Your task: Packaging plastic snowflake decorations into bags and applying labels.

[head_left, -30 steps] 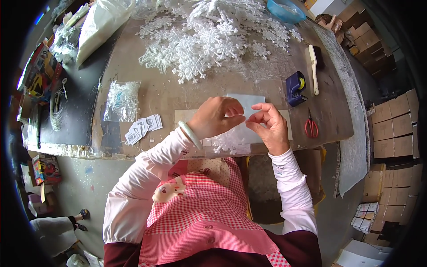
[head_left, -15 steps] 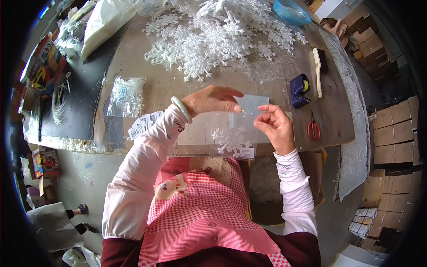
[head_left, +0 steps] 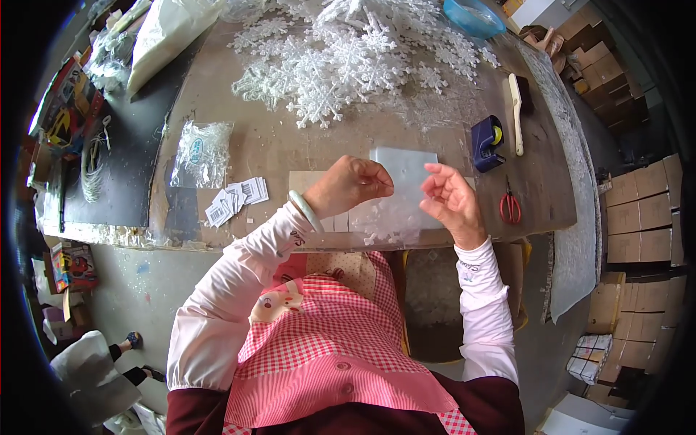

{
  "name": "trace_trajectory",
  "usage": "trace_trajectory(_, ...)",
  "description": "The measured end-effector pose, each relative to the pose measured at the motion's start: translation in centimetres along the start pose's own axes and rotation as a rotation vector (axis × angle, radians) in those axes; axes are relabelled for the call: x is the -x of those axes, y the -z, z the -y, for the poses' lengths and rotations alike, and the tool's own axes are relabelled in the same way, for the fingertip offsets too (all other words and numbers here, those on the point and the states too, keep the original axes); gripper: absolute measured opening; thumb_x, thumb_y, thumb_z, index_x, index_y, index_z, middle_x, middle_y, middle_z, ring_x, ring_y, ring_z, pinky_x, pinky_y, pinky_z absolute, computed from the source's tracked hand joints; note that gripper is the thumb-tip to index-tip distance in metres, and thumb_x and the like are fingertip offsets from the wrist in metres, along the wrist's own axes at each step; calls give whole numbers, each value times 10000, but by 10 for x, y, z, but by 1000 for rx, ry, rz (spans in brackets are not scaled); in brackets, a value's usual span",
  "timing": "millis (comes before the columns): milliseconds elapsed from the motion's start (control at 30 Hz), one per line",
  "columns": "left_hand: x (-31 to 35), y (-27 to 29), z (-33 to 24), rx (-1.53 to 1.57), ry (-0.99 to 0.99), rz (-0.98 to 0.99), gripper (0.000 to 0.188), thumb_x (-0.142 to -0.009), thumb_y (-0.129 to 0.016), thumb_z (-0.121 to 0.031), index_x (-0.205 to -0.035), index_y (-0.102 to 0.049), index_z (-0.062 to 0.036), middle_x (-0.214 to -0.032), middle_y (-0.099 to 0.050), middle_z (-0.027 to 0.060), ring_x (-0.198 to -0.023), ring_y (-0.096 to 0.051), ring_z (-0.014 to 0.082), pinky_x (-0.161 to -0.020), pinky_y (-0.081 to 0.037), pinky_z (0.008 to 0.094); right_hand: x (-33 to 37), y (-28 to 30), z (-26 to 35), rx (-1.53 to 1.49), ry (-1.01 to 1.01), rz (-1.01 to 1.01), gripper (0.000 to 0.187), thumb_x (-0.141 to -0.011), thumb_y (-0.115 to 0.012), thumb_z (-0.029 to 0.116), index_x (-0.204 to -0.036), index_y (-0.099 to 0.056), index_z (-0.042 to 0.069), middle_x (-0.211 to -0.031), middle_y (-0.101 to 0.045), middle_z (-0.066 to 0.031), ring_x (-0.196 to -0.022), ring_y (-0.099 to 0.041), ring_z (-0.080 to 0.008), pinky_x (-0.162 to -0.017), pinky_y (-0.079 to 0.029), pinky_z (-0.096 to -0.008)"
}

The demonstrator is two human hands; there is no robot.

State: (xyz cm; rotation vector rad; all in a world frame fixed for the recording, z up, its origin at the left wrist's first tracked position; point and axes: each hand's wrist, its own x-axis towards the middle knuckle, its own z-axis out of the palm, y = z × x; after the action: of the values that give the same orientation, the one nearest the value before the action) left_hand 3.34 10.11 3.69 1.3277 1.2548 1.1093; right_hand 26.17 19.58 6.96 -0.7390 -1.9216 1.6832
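My left hand (head_left: 351, 187) is closed in a pinch above the near middle of the table (head_left: 275, 148); what is between its fingertips, if anything, I cannot make out. To its right, my right hand (head_left: 455, 205) is raised with thumb and fingers apart, and nothing shows in it. Pale, clear plastic sheets or bags (head_left: 406, 159) lie between and below the hands. A blurred white snowflake (head_left: 377, 235), seemingly under clear film, shows near the table's front edge. Farther off lies a big heap of white glittery snowflakes (head_left: 348, 69).
Left of my hands are a clear packet (head_left: 201, 154) and several printed labels (head_left: 235, 201). On the right are a blue tape dispenser (head_left: 487, 143), red-handled scissors (head_left: 510, 206) and a pale-handled brush (head_left: 516, 116). A blue bowl (head_left: 475, 18) stands at the back.
My left hand has lowered and its fingers have closed into a pinch. The right hand has shifted slightly up. The snowflake and its film at the front edge look blurred and displaced.
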Motion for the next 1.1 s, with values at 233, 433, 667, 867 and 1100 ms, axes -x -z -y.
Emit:
trace_trajectory(233,5,-12,-12,109,10,1,163,-881,-688,-129,-949,-678,18,-862,-681,37,-807,-624,88,-715,-510,242,-4,-14,-1,214,37,-110,87,-865,-702,102,-864,-676,19,-755,-647,18,-683,-566,-45,-633,-456,-201)
trace_trajectory(433,4,-28,-26,-248,-49,-123,134,-859,-672,-98,-898,-699,27,-725,-673,75,-649,-622,102,-603,-506,263,-6,2,-1,309,133,-227,107,-885,-683,116,-846,-661,19,-651,-597,23,-570,-528,-45,-533,-411,-209)
trace_trajectory(667,12,-24,-19,-217,-215,-107,152,-887,-641,-97,-916,-690,45,-720,-647,55,-638,-592,94,-588,-488,262,-18,123,-26,1191,494,-635,254,-813,-674,63,-1066,-664,45,-898,-668,-104,-850,-646,-209,-825,-486,-262)
trace_trajectory(867,14,-29,-23,-88,-146,-104,166,-897,-649,-108,-944,-692,46,-780,-663,60,-654,-595,96,-602,-496,254,-56,218,-71,461,-129,-551,324,-893,-655,204,-1121,-658,-27,-1015,-687,-64,-871,-611,-121,-812,-475,-253)
trace_trajectory(1100,20,-29,-22,-80,-74,-129,180,-905,-653,-119,-964,-695,46,-807,-675,67,-662,-602,102,-605,-502,251,-79,194,-61,314,-545,-643,194,-899,-648,283,-886,-629,91,-796,-584,26,-560,-444,-103,-587,-504,-303)
